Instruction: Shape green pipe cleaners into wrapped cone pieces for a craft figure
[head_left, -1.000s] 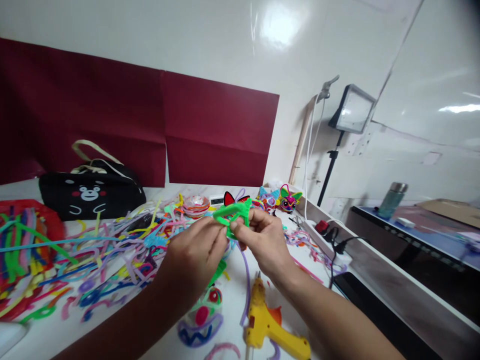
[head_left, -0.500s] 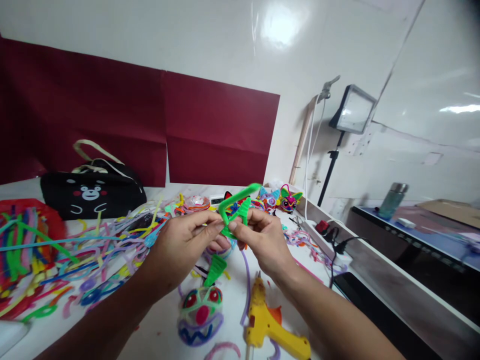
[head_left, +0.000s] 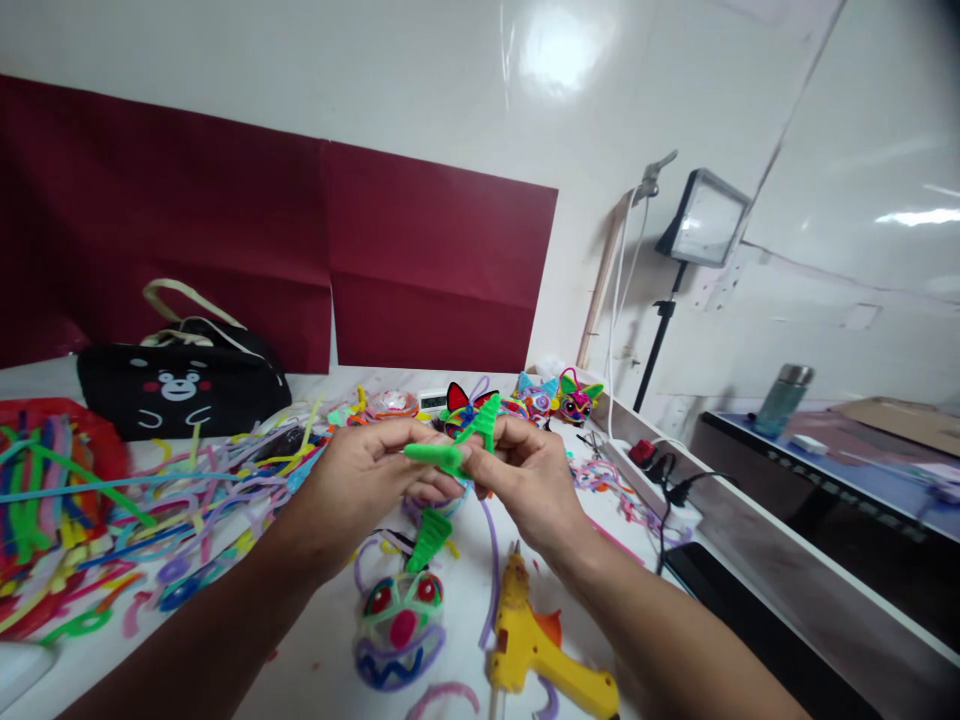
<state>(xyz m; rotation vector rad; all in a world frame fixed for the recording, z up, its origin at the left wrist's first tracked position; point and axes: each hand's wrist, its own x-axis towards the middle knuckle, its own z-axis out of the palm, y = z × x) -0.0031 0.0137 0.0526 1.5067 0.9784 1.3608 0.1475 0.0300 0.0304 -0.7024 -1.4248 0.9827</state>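
Note:
Between my two hands is a bent green pipe cleaner (head_left: 486, 425), with a pointed triangular part standing up and a thick end lying to the left. My left hand (head_left: 375, 485) pinches its left part, fingers closed. On the right side, my right hand (head_left: 529, 480) grips the triangular part near its base between thumb and fingers. Just below the hands lies a separate green triangle piece (head_left: 430, 540). Under that is a clown-like face (head_left: 400, 630) with red eyes, a red nose and a blue zigzag mouth. A yellow glue gun (head_left: 536, 650) lies to its right.
Loose colourful pipe cleaners (head_left: 217, 510) cover the left side. A black bag (head_left: 184, 390) stands behind them. Finished colourful figures (head_left: 576, 400) sit at the back. At the right are a power strip (head_left: 679, 510) with cables, a black phone-like slab (head_left: 750, 620) and a lamp (head_left: 705, 218).
The free green end, which stood up and pointed right above the hands, now lies low, pointing left across my left fingers. My hands have barely moved.

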